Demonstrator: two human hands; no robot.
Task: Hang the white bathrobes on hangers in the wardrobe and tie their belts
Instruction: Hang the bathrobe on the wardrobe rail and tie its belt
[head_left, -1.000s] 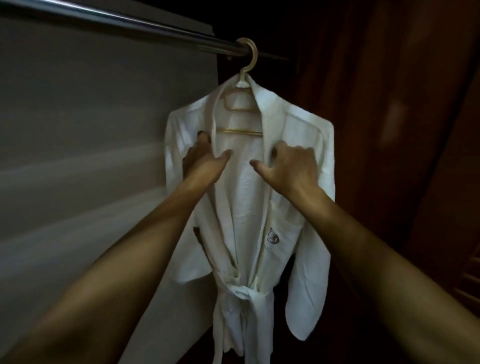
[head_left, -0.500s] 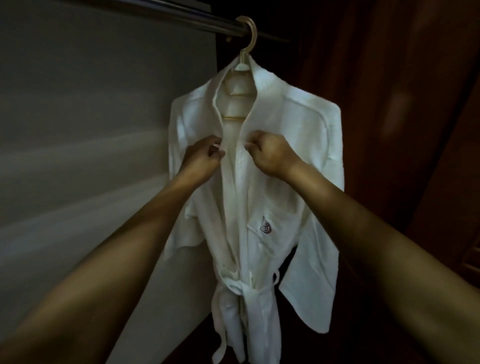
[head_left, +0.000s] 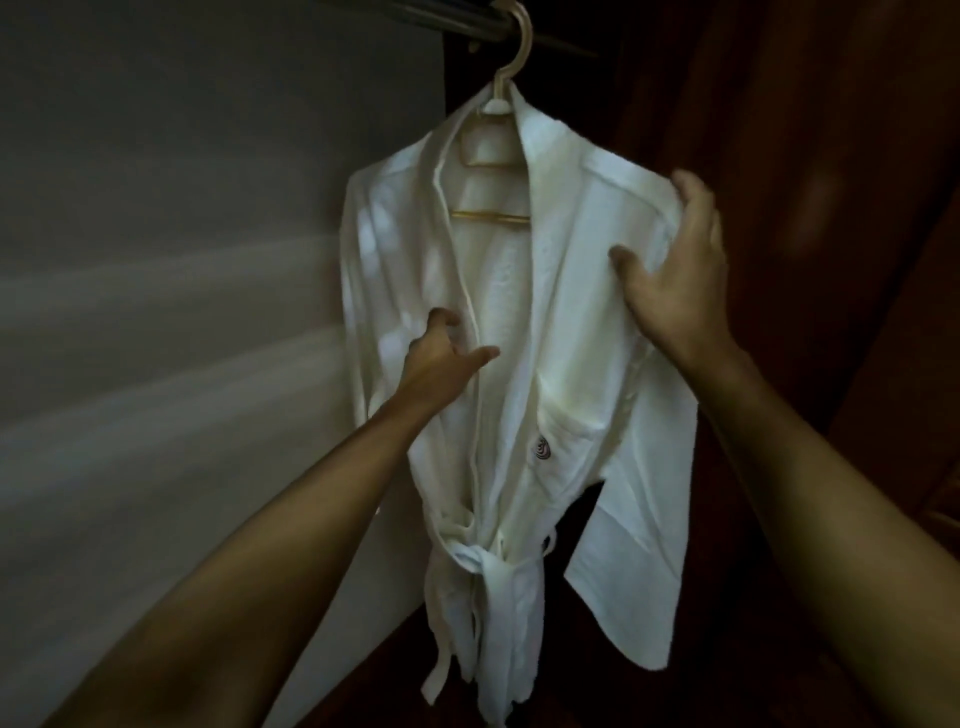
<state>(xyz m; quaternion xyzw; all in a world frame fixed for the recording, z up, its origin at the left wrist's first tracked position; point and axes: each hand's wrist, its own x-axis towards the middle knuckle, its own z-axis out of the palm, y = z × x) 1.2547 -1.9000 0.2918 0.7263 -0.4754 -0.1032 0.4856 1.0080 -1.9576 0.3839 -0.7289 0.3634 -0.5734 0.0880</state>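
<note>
Bathrobe (head_left: 571, 322), white, hangs on a pale hanger (head_left: 511, 78) whose hook sits over the rail (head_left: 467, 18) at the top of the wardrobe, so it is in its proper place. Its belt (head_left: 485, 566) is knotted at the waist, and the ends fall down in front. The hands are apart, one on each side of the front opening. The right hand (head_left: 675, 280) lies spread over the shoulder with straight fingers, I think to set this shoulder square on the hanger. The left hand (head_left: 441, 358) is at the edge of the other lapel with bent fingers; whether it really pinches the cloth I cannot tell. I judge this to be the last straightening. A small emblem (head_left: 542, 449) marks the chest pocket. A grey wall (head_left: 182, 260) is just beside the left sleeve, and dark red-brown wood (head_left: 831, 156) is on the right. Nothing stands between the hands and the garment.
</note>
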